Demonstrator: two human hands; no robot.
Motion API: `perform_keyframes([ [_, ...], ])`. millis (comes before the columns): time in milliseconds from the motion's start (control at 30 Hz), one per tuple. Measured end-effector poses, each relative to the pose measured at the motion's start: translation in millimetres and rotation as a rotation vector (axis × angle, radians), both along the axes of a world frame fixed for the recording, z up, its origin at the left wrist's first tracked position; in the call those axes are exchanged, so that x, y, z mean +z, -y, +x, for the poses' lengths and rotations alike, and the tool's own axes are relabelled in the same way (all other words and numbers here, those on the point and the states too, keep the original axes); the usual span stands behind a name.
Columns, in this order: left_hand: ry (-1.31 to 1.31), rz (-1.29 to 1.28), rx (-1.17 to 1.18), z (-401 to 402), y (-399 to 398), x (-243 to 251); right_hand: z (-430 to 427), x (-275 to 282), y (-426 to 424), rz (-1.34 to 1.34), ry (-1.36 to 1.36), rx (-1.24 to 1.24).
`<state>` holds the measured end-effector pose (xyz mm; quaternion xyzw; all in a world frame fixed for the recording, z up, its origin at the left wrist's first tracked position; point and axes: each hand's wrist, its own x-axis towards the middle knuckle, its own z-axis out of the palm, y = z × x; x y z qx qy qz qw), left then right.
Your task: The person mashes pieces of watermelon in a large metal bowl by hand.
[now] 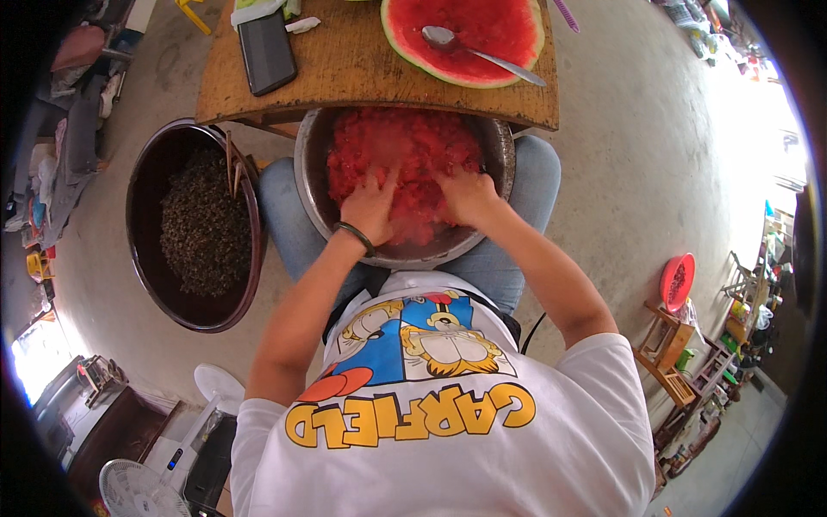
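Note:
A large metal basin (309, 187) rests between my knees, partly under the table edge, and holds a wet mass of chopped red pulp (407, 142). Both hands are in it. My left hand (369, 203), with a dark bangle at the wrist, presses into the pulp at the basin's near left. Opposite it, my right hand (466, 194) reaches into the pulp near the right wall. The fingertips of both are sunk in red pulp, so whether they close on any of it is hidden. Beyond the basin, a cut watermelon half (471, 58) lies on the table with a metal spoon (484, 58) on its flesh.
The wooden table (349, 71) overhangs the basin's far rim; a dark smartphone (266, 55) lies on it. On the floor at left stands a large dark tub (145, 265) of dark granular material (203, 226) with sticks. A white fan (142, 488) stands at lower left.

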<state>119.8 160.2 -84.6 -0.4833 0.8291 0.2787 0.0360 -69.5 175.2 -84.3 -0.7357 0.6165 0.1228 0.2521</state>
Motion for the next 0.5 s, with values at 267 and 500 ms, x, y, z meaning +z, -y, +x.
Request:
perform_keyframes([
  [267,0.071,0.048,-0.062,-32.4,17.0,-34.2,16.5,-49.8,-15.7,0.01,0.068,-0.251],
  [500,-0.207,0.017,0.19,-37.4,25.2,-52.3,11.7,-120.8,7.1,-0.188,0.859,-0.321],
])
